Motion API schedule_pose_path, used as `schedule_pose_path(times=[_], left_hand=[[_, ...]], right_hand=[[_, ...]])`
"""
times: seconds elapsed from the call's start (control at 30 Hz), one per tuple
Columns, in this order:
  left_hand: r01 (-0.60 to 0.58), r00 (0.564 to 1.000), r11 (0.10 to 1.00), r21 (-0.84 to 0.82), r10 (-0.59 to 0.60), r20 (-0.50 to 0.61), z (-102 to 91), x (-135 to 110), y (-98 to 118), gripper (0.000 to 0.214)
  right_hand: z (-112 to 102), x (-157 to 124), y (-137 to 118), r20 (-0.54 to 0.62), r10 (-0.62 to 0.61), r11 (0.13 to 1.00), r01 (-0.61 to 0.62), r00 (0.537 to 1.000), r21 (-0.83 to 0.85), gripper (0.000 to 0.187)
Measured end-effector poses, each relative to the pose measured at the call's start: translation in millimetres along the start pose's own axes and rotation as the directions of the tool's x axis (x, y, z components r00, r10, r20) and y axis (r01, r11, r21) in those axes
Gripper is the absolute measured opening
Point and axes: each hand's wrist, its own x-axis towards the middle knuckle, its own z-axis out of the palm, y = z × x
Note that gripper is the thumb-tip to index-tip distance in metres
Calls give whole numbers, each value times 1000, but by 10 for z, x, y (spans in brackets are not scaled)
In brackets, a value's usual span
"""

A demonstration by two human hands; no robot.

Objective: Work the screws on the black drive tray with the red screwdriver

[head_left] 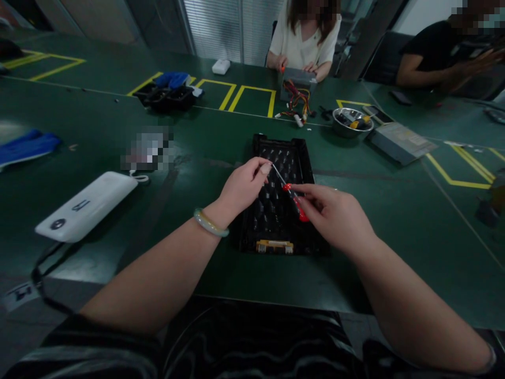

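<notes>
In the head view, my right hand [335, 210] grips a screwdriver [302, 209] by its red and black handle. Its thin metal shaft points up and to the left, and the tip reaches the fingers of my left hand [246, 181]. Those left fingers are pinched together at the tip; whether a small part sits between them I cannot make out. Below both hands a black rectangular plastic tray [276, 221] with a bumpy inner surface lies on the table. A yellowish circuit board with connectors [275, 246] sits at its near end.
Left of me lie a white power bank [89, 205] and blue gloves [27, 146]. Farther off are a black parts tray [168, 97], a metal bowl of tools [352, 126] and a grey metal box [400, 142]. Across the table, a person handles a power supply [295, 84] with loose cables.
</notes>
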Motion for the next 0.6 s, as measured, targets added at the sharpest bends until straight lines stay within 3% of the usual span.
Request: schedule_pose_path(times=[0.1, 0.23, 0.37, 0.5, 0.6], left_hand=[[4, 1000, 1000, 7, -4, 2, 4, -14, 20, 30], [7, 1000, 1000, 15, -7, 0, 35, -39, 60, 33], [-15, 1000, 1000, -10, 15, 24, 84, -52, 109, 34], [-97, 992, 981, 168, 81, 102, 44, -70, 217, 23], [-248, 944, 942, 227, 182, 276, -64, -115, 346, 15]], right_hand=[[50, 62, 159, -72, 31, 995, -38, 997, -97, 35], [151, 107, 287, -28, 105, 986, -107, 994, -127, 54], [182, 130, 283, 4, 72, 992, -71, 997, -101, 70], [140, 134, 243, 66, 22, 991, -13, 998, -137, 71], [125, 119, 232, 101, -15, 987, 31, 995, -160, 83]])
